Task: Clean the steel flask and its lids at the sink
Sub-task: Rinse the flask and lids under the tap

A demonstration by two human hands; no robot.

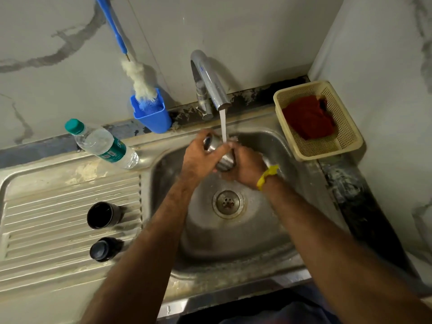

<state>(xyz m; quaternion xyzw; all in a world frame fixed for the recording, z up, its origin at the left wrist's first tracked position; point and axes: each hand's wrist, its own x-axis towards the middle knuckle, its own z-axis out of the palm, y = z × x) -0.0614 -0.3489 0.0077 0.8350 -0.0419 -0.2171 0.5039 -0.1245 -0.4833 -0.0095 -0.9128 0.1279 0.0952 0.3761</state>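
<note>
Steel sink below marble wall, ribbed drainboard, running tap

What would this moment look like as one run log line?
step: rinsing | both hands grip steel flask under tap stream | lids on drainboard, untouched

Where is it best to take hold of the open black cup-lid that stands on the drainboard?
Grip the cup-lid round its outer wall with one hand, coming from above. It stands upright, mouth up, apart from the smaller lid, so the sides are free all around.
</note>
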